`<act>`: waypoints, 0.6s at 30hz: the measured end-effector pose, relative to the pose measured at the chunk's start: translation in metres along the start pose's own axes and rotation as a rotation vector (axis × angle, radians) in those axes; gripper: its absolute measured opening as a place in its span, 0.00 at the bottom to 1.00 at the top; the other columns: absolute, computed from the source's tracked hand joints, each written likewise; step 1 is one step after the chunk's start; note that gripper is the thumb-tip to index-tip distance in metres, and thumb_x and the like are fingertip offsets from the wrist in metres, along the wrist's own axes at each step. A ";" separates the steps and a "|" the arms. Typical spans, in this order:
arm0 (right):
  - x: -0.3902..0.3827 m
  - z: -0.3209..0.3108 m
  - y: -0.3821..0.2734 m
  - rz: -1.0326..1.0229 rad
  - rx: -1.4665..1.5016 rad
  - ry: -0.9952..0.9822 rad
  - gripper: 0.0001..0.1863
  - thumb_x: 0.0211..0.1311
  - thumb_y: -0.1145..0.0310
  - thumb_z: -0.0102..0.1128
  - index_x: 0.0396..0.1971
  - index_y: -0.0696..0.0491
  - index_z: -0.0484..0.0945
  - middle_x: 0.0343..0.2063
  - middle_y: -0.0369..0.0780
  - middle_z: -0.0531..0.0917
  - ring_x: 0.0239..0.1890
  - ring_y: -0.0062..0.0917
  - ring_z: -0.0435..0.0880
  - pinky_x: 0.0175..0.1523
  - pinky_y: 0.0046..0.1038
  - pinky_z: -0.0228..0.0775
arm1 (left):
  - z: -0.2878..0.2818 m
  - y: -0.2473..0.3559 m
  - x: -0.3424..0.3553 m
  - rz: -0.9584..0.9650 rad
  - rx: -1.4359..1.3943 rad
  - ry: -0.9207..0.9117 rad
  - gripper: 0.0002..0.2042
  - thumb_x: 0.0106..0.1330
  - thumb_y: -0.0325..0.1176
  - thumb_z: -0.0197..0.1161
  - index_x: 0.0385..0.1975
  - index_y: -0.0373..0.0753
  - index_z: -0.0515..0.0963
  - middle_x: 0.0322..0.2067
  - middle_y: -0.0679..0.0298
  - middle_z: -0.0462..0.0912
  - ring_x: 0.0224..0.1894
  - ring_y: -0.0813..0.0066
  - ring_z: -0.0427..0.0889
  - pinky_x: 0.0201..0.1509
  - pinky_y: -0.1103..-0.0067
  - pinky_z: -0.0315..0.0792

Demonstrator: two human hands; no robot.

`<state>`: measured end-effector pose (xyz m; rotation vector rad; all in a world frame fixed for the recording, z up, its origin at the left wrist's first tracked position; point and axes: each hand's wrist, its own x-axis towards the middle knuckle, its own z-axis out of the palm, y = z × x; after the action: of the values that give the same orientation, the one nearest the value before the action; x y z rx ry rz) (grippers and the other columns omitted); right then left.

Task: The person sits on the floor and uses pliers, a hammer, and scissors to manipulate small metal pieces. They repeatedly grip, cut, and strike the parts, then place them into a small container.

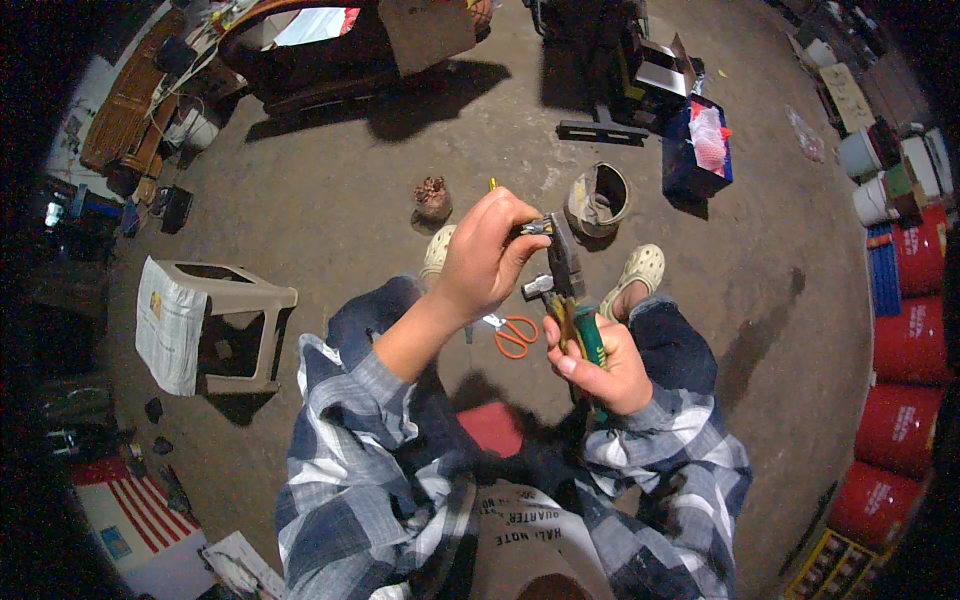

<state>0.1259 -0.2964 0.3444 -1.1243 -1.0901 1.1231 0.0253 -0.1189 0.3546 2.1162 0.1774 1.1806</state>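
My left hand (482, 252) is closed in a pinch on small metal pieces (536, 228) at the tip of a dark steel tool (562, 258). My right hand (610, 372) grips green-and-yellow handles (585, 330) below that tool, along with what looks like a hammer with a silver head (537, 286); how the tools join is hard to make out. Orange-handled scissors (516, 338) lie below, between my feet in cream clogs. Beyond my hands stand a worn open container (584, 212) and a small pot of brownish pieces (432, 205).
A plastic stool (278, 300) draped with newspaper stands at left. A red pad (490, 428) lies under me. A dark piece of furniture (330, 75), a metal stand (600, 130) and a blue box (685, 170) are ahead. Red drums (905, 340) line the right side.
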 end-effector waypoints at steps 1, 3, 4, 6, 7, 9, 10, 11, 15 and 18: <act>0.000 0.000 -0.002 0.001 -0.026 -0.003 0.12 0.54 0.70 0.57 0.16 0.57 0.68 0.34 0.38 0.73 0.30 0.17 0.71 0.35 0.22 0.62 | -0.001 0.000 0.000 -0.009 -0.009 0.000 0.09 0.54 0.29 0.62 0.29 0.33 0.69 0.23 0.57 0.69 0.25 0.60 0.68 0.29 0.74 0.64; -0.001 0.001 -0.013 0.181 0.224 -0.030 0.12 0.54 0.69 0.57 0.17 0.57 0.69 0.35 0.38 0.73 0.31 0.18 0.70 0.35 0.22 0.62 | -0.003 0.001 -0.001 -0.027 -0.019 -0.006 0.09 0.54 0.29 0.62 0.29 0.33 0.69 0.24 0.57 0.69 0.26 0.60 0.68 0.29 0.74 0.64; -0.003 0.001 -0.016 0.271 0.347 -0.040 0.12 0.54 0.68 0.57 0.17 0.57 0.69 0.36 0.39 0.73 0.31 0.18 0.70 0.35 0.22 0.62 | -0.003 0.001 -0.001 -0.034 -0.024 -0.012 0.09 0.54 0.28 0.62 0.29 0.33 0.69 0.24 0.56 0.69 0.26 0.59 0.68 0.30 0.74 0.64; -0.006 0.001 -0.013 0.299 0.562 -0.046 0.12 0.54 0.66 0.58 0.19 0.57 0.69 0.36 0.39 0.72 0.30 0.18 0.69 0.34 0.21 0.62 | -0.004 -0.001 -0.003 -0.027 -0.005 -0.020 0.09 0.54 0.28 0.62 0.29 0.33 0.68 0.24 0.56 0.69 0.26 0.59 0.68 0.30 0.73 0.64; -0.007 0.002 -0.014 0.314 0.644 -0.041 0.11 0.54 0.66 0.58 0.20 0.57 0.69 0.36 0.39 0.72 0.29 0.18 0.69 0.33 0.21 0.62 | -0.003 -0.002 -0.003 -0.011 0.016 -0.022 0.10 0.54 0.29 0.61 0.30 0.33 0.68 0.25 0.56 0.69 0.26 0.58 0.68 0.31 0.73 0.64; -0.008 0.000 -0.013 0.332 0.723 -0.050 0.11 0.53 0.66 0.57 0.21 0.56 0.69 0.35 0.39 0.71 0.29 0.18 0.68 0.33 0.20 0.62 | -0.003 -0.006 -0.005 0.009 0.063 -0.039 0.10 0.54 0.29 0.61 0.30 0.33 0.68 0.25 0.56 0.69 0.27 0.57 0.68 0.31 0.72 0.65; -0.008 0.000 -0.014 0.359 0.676 -0.042 0.11 0.53 0.65 0.57 0.21 0.56 0.69 0.35 0.38 0.72 0.29 0.17 0.68 0.32 0.20 0.61 | -0.004 -0.008 -0.006 0.012 0.092 -0.056 0.10 0.55 0.29 0.61 0.31 0.34 0.68 0.26 0.56 0.69 0.27 0.57 0.68 0.31 0.72 0.65; -0.007 -0.001 -0.016 0.386 0.629 -0.034 0.11 0.53 0.65 0.57 0.21 0.56 0.70 0.34 0.38 0.72 0.30 0.17 0.68 0.32 0.20 0.61 | -0.005 -0.009 -0.006 0.016 0.120 -0.074 0.10 0.55 0.29 0.61 0.32 0.34 0.68 0.26 0.55 0.69 0.27 0.56 0.68 0.32 0.72 0.65; -0.004 -0.008 -0.014 0.315 0.274 -0.036 0.10 0.53 0.66 0.57 0.20 0.57 0.71 0.30 0.37 0.75 0.34 0.21 0.71 0.40 0.24 0.62 | -0.006 -0.005 -0.002 -0.058 0.070 -0.087 0.09 0.57 0.28 0.60 0.34 0.34 0.69 0.25 0.58 0.69 0.26 0.63 0.67 0.30 0.75 0.64; -0.002 -0.009 -0.008 0.245 0.142 -0.005 0.11 0.52 0.66 0.58 0.20 0.58 0.71 0.33 0.39 0.75 0.38 0.25 0.72 0.46 0.28 0.61 | -0.004 -0.004 -0.004 -0.102 0.057 -0.065 0.10 0.58 0.29 0.59 0.36 0.34 0.69 0.26 0.56 0.68 0.28 0.60 0.69 0.31 0.74 0.65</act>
<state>0.1353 -0.3004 0.3509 -1.1637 -0.8770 1.3733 0.0209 -0.1162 0.3507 2.1652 0.2888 1.0582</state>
